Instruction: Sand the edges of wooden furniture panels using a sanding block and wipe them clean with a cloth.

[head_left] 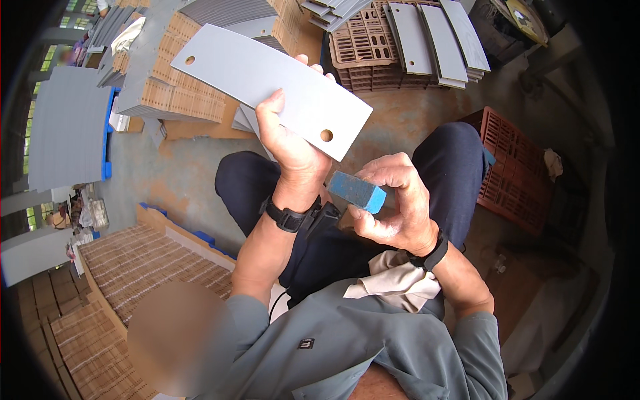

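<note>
My left hand grips a grey-white flat panel from below, its thumb lying over the face and fingertips showing at the far edge. The panel is tilted and has a round hole near each end. Between the thumb and fingers of my right hand is a blue block, its upper face worn and brownish, like a sanding sponge. The block is just below the panel's near right corner, apart from it. A beige cloth lies across my lap by the right wrist.
Tall stacks of similar panels stand at the far left. More panels lie on a brown plastic crate ahead. A red-brown crate is at my right. Slatted stacks fill the near left.
</note>
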### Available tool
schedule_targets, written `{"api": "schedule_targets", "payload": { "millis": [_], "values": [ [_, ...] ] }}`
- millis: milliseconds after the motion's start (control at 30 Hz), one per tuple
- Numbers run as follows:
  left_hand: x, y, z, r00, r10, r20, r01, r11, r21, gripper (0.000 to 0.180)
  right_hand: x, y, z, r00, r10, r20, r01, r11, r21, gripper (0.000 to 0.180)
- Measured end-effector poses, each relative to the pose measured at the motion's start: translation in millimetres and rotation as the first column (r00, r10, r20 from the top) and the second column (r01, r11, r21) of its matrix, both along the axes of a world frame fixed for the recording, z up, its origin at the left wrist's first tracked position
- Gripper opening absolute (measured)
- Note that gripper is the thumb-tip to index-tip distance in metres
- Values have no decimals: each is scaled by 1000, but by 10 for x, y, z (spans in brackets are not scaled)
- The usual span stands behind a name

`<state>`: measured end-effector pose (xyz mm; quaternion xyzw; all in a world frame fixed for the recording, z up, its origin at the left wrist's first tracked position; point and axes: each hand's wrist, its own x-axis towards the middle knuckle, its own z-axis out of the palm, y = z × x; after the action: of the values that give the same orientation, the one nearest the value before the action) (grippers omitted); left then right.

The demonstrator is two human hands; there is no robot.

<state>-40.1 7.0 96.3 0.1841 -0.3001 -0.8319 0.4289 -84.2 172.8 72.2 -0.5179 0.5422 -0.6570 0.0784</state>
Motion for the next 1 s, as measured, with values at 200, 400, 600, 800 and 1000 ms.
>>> {"api": "schedule_targets", "payload": {
  "millis": [200,400,600,800,1000],
  "values": [
    [11,-10,-16,1000,9,-4,-9,998,-68,63,-42,2,-52,977,-205,55,204,979,26,45],
    [-46,72,83,994,111,-13,-112,988,-109,64,-80,-11,-106,965,-258,47,252,962,101,44],
    [-12,22,-6,998,47,-29,-50,991,-126,63,-26,-15,-100,962,-272,18,272,962,13,48],
    [-15,35,24,996,64,-57,-69,994,-90,64,-128,-37,-162,918,-397,-1,395,914,93,49],
    [-13,54,33,997,52,-51,-56,994,-96,63,-80,-7,-60,946,-298,-132,307,950,55,51]
  ]
}}
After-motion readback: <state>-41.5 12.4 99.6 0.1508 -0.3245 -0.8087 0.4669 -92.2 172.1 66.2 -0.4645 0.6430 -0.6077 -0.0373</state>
